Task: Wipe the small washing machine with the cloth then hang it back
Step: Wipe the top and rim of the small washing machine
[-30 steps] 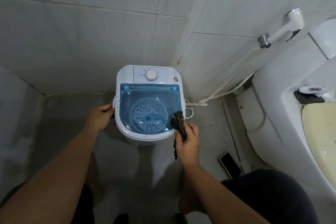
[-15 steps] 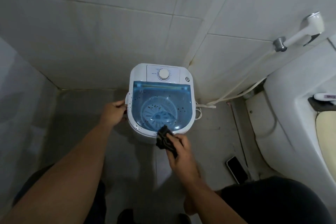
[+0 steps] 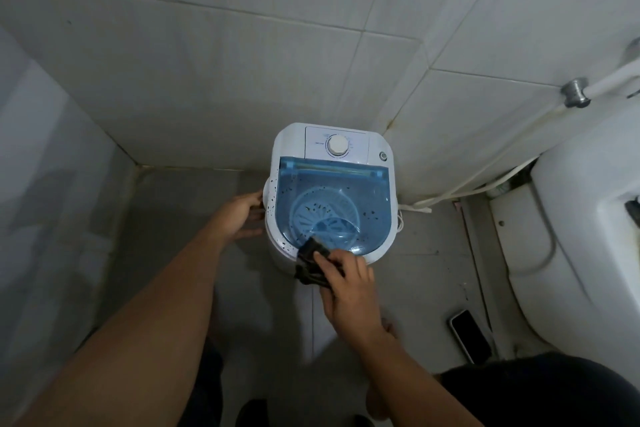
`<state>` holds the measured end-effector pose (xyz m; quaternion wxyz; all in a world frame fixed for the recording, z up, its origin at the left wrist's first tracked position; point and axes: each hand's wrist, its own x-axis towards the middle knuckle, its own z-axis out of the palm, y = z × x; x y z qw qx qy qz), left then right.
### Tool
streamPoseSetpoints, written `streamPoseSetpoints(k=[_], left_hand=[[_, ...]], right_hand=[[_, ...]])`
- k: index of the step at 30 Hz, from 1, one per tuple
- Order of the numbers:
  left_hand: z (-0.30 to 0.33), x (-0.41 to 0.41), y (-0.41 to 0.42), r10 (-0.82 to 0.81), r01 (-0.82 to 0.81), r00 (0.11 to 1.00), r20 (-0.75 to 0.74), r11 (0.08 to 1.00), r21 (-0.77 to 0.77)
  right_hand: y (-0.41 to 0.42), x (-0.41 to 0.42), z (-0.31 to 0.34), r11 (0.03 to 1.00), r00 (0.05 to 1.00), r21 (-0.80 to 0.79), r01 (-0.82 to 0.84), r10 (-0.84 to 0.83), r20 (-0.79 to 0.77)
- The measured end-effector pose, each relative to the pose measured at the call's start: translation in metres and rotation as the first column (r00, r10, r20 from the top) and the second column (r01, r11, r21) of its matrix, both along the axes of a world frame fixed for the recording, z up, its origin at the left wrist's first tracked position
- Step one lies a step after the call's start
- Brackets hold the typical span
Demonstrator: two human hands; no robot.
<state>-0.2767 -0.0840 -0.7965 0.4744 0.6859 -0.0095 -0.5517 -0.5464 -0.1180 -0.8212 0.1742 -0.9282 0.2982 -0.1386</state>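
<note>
The small washing machine (image 3: 332, 198) is seen standing on the tiled floor (image 3: 408, 274) in the wall corner, its blue translucent lid (image 3: 334, 204) shut and flecked with dark specks, as is the white rim on the left and front. The dark cloth (image 3: 311, 262) is bunched and pressed against the front edge of the lid and rim, at the near-left part. It is gripped by the right hand (image 3: 349, 282), fingers (image 3: 334, 258) curled over it. The left hand (image 3: 240, 215) is laid against the machine's left side, fingers loosely spread along the casing; a bracing hold is judged.

Step in hand: wiping, judged to be under way, since specks remain over much of the lid. The next move is judged to call for the cloth to be drawn across the speckled lid and left rim while the machine is kept steady. Hanging is not yet due; no hook or rail is in view. A phone (image 3: 471, 336) lies on the floor to the right.
</note>
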Motion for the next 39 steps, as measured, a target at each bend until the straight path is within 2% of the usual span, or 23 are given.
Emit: streamPoseSetpoints(k=[3,7,10,14,19,23,27,30,33,36,39], left_hand=[[0.001,0.003,0.003,0.015,-0.014,1.000,-0.025,1.000,0.008],[0.003,0.007,0.005,0.024,-0.025,0.997,-0.073,1.000,-0.013],[0.003,0.010,0.006,0.036,-0.038,0.994,-0.106,0.999,-0.018],[0.001,0.012,0.008,0.024,-0.025,0.994,-0.108,1.000,-0.013],[0.001,0.016,0.013,-0.024,0.019,0.990,-0.137,0.999,-0.037],[0.001,0.022,0.014,-0.074,0.066,0.985,-0.154,0.996,-0.057],[0.000,0.022,0.014,-0.055,0.045,0.985,-0.162,0.997,-0.070],[0.002,0.020,0.014,-0.031,0.020,0.985,-0.168,0.998,-0.068],[-0.001,0.021,0.018,0.032,-0.054,0.969,-0.243,0.995,-0.086],[-0.006,0.019,0.024,0.115,-0.146,0.942,-0.316,0.987,-0.075],[-0.005,0.020,0.024,0.116,-0.145,0.941,-0.318,0.987,-0.068]], right_hand=[[-0.001,0.019,0.006,0.988,0.988,-0.025,-0.149,0.148,-0.035],[-0.017,-0.011,0.004,0.987,0.989,-0.059,-0.151,0.150,-0.011],[-0.015,-0.029,0.002,0.975,0.977,-0.098,-0.198,0.188,-0.105],[-0.001,0.005,0.000,0.959,0.946,-0.078,-0.272,0.252,-0.204],[0.003,0.051,0.018,0.930,0.934,-0.108,-0.352,0.340,-0.111],[-0.023,0.071,0.031,0.931,0.946,-0.196,-0.308,0.277,-0.167],[-0.028,0.052,0.023,0.845,0.857,-0.213,-0.490,0.423,-0.295],[-0.035,0.062,0.028,0.805,0.818,-0.206,-0.556,0.487,-0.305],[-0.064,0.115,0.038,0.827,0.853,-0.242,-0.507,0.442,-0.277],[-0.108,0.179,0.057,0.941,0.950,-0.197,-0.276,0.235,-0.207],[-0.131,0.215,0.063,0.965,0.936,-0.204,-0.165,0.087,-0.341]])
